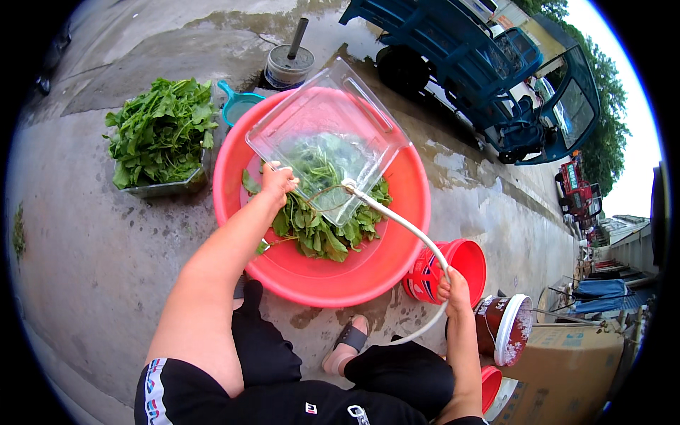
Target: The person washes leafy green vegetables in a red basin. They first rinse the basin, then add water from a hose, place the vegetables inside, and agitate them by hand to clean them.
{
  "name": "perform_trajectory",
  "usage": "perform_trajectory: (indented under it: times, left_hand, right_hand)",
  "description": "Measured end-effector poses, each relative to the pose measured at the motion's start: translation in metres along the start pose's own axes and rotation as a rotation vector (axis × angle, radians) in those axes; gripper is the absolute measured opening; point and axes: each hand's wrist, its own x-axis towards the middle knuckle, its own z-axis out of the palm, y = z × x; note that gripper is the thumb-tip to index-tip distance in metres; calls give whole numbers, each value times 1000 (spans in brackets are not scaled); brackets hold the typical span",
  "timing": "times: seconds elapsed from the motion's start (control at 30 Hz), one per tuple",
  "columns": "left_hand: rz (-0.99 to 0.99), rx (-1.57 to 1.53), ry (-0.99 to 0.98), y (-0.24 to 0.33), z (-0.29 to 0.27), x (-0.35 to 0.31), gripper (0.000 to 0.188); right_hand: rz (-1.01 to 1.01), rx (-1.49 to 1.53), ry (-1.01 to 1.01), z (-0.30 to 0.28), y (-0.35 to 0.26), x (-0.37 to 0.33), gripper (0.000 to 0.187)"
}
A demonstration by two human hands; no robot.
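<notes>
The left hand (280, 180) has its grip closed on the near left edge of a clear plastic bin (368, 157), which is tilted over a wide red basin (407, 188) on the concrete ground. Leafy greens (319, 237) lie in the basin, partly seen through the bin. The right hand (455, 289) is curled around a white hose (399, 217), its grip closed; the hose arcs up to the bin, its tip over the bin's near right side. Whether water is flowing I cannot tell. To the left, a second heap of greens (163, 131) fills a clear tray (173, 188), with a teal scoop (237, 108) just beside the basin. Right of the basin stand a red bucket (469, 265) and a brown bucket (492, 326). A blue truck (453, 46) is parked farther off.
</notes>
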Motion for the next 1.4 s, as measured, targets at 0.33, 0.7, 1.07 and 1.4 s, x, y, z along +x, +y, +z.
perform_trajectory:
  times: [0.33,0.7,1.07,1.4]
  left_hand:
    - [170,3,46,43,7,4,59]
    - [232,29,52,65,7,3,58]
    - [16,-75,-213,49,-21,-24,56]
    - [-298,41,-395,19,12,-75,46]
  right_hand:
    - [230,-187,-151,-5,22,-5,20]
    - [-303,-916,-359,106,121,69,35]
    - [25,-128,-285,137,36,101,92]
    - [55,399,-320,130,6,104,74]
